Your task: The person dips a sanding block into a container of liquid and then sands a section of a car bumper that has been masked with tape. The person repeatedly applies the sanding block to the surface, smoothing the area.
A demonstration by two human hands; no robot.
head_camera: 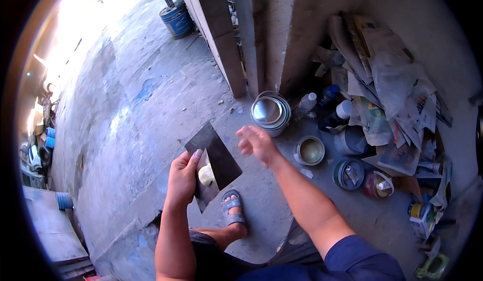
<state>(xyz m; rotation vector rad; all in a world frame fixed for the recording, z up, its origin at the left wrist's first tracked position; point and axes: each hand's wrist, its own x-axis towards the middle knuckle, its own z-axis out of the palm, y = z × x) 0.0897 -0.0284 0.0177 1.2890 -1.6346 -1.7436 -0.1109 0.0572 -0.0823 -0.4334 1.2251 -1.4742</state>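
My left hand [183,177] grips a dark, flat rectangular metal sheet [219,150] together with a narrower metal blade [205,198]. A lump of cream-coloured paste [206,174] sits on the narrower blade, near my thumb. To the right of the sheet, my right hand [257,145] hovers apart from it, blurred, with loosely bent fingers and nothing visible in them. Just beyond my right hand stands a metal can [268,111] with a shiny lid and a wire handle. An open tin [310,150] with a yellowish inside stands on the floor to its right.
Bottles [307,102] and more open tins [348,174] crowd the right side, before a heap of paper and plastic sheets [396,92]. Upright posts [222,43] rise ahead. A blue drum [176,20] stands farther off on the concrete floor [124,118]. My sandalled foot [233,207] is below.
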